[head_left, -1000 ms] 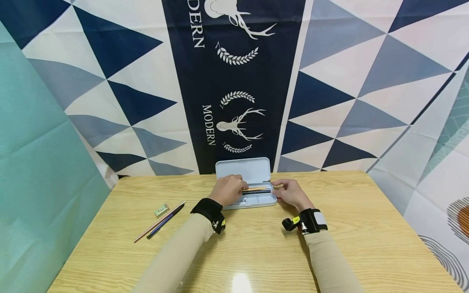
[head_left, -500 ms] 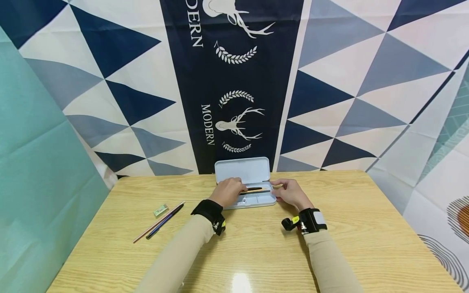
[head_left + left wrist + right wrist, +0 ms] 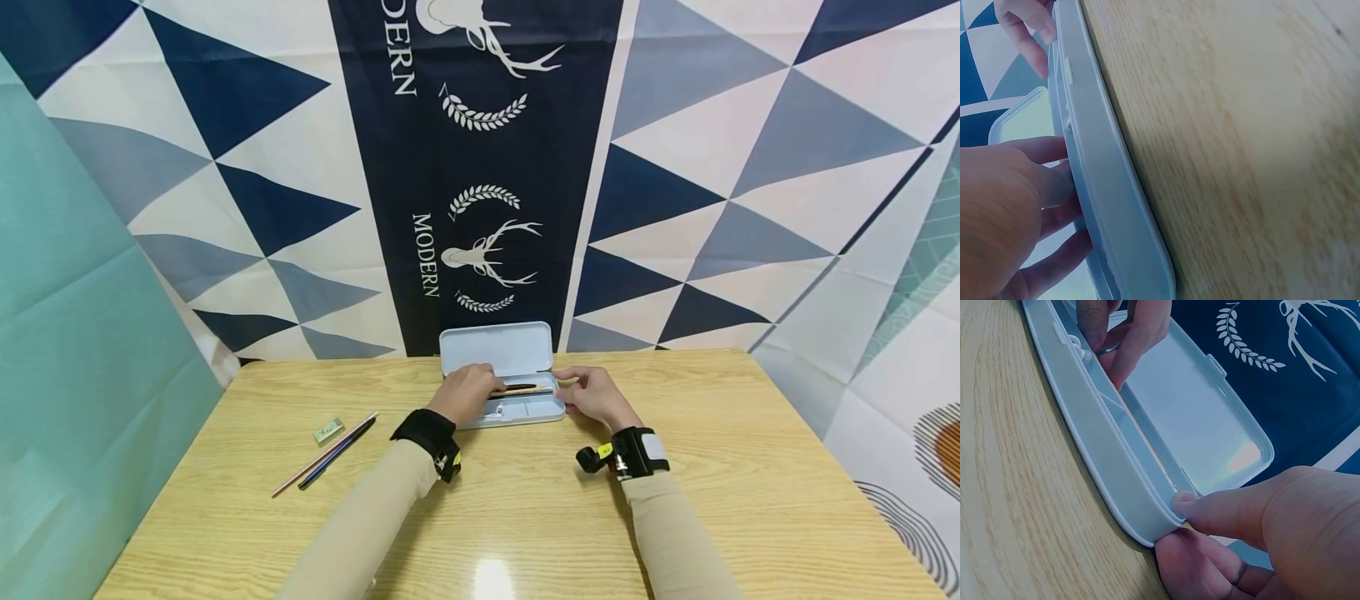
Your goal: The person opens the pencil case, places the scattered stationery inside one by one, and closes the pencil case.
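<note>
A pale blue pencil case (image 3: pixel 540 407) lies at the table's back edge, lid (image 3: pixel 495 348) raised. My left hand (image 3: pixel 467 394) reaches into it with bent fingers, thumb opposite, at the end of a black pen (image 3: pixel 519 386); the case wall partly hides the fingertips. Beside that pen lie an orange pencil (image 3: pixel 525 390) and another dark, thin stick (image 3: pixel 536 393). My right hand (image 3: pixel 592 393) pinches the case's right end, its thumb (image 3: pixel 1194 506) over the rim and its fingers outside. A small white looped thing (image 3: pixel 1079 350) sits in the front compartment.
Left of the case, a pale green eraser (image 3: pixel 328 431) lies near a pinkish pencil (image 3: pixel 315 463) and a blue pen (image 3: pixel 337 454) on the wooden table (image 3: pixel 525 517). A patterned cloth (image 3: pixel 652 250) hangs right behind the case.
Since a second ago, the black pen has come into view at the rear of the case, behind the orange pencil. My left hand shifted slightly; the right hand keeps its place.
</note>
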